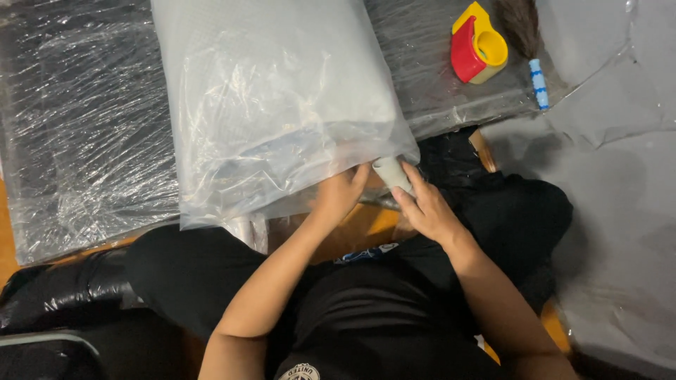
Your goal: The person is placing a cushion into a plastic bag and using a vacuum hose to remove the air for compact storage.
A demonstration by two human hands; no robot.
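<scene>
Both pinching the near corner of the clear plastic bag (282, 105): left hand (339, 193) under its edge, right hand (426, 207) seemingly gripping a pale folded bit.

Two hands work at the near edge: the left hand (339, 193) and the right hand (424, 205). One clear plastic bag (274, 105) holds what looks like one folded grey cloth, though the wrinkled film blurs it. Far right lie one red-and-yellow tape dispenser (479, 46) and one brush (524, 42). One film-covered table (84, 141).
</scene>
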